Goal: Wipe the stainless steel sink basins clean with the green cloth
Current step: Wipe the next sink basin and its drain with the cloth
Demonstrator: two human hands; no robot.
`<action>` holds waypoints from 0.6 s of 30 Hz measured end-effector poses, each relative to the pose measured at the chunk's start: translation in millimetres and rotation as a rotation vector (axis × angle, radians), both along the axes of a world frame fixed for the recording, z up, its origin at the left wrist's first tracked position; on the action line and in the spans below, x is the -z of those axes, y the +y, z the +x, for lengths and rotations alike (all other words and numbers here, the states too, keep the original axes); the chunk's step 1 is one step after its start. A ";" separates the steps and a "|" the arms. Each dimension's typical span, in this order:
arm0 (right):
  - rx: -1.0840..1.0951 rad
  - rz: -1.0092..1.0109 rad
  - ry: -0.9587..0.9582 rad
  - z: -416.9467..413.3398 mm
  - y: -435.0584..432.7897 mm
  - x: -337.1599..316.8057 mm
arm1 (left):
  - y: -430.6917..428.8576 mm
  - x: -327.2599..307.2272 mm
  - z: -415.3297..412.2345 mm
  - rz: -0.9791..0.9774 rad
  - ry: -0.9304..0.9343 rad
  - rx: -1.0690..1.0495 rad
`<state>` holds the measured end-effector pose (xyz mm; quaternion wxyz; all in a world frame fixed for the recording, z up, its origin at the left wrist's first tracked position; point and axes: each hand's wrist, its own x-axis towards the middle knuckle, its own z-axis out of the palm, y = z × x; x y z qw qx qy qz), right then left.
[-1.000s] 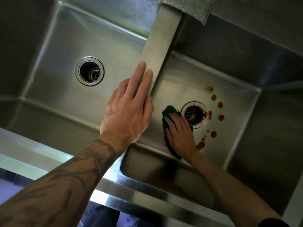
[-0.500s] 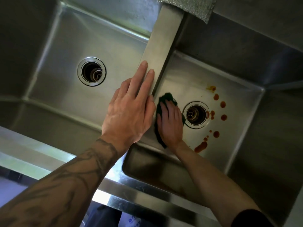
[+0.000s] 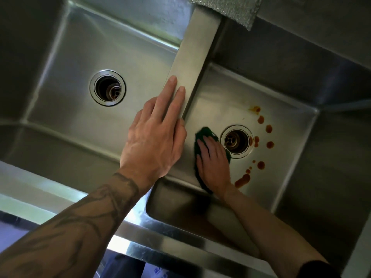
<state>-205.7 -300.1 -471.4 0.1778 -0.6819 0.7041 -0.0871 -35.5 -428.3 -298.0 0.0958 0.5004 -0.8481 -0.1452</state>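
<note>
A double stainless steel sink fills the view. My left hand point(image 3: 154, 135) rests flat, fingers straight, on the divider point(image 3: 197, 51) between the basins. My right hand point(image 3: 213, 163) presses the green cloth point(image 3: 206, 132) flat against the floor of the right basin point(image 3: 224, 97), just left of its drain point(image 3: 236, 141). Most of the cloth is hidden under the hand. Reddish-brown drops point(image 3: 268, 128) curve around the drain's right side, ending in a streak point(image 3: 243, 180) near my wrist. The left basin point(image 3: 70, 109) shows no stains around its drain point(image 3: 107, 88).
A grey textured cloth point(image 3: 226, 8) hangs over the far rim above the divider. The sink's front rim point(image 3: 140, 229) runs bright along the near edge. The basin walls are steep on all sides.
My right hand slid the green cloth left and away from the drain, then back right and toward the near wall. My left hand has stayed on the divider.
</note>
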 end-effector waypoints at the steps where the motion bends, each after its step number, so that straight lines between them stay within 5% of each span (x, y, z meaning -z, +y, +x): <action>1: 0.036 -0.015 -0.002 11.0 -15.4 0.8 | -0.3 -0.2 0.0 -0.002 -0.007 -0.002; 4: 0.076 0.004 -0.012 19.8 -24.5 3.0 | 0.1 -1.1 -0.8 0.014 -0.012 0.001; 10: -0.207 0.015 0.034 -39.5 59.9 -3.4 | -0.8 -1.4 -1.0 0.018 -0.015 -0.002; 16: 0.179 -0.014 -0.011 13.0 -17.9 -0.9 | 0.0 -1.7 -1.6 0.001 -0.037 -0.005; 18: 0.136 0.010 -0.028 8.6 -8.1 -0.2 | -0.4 -1.8 -1.6 0.016 -0.028 -0.007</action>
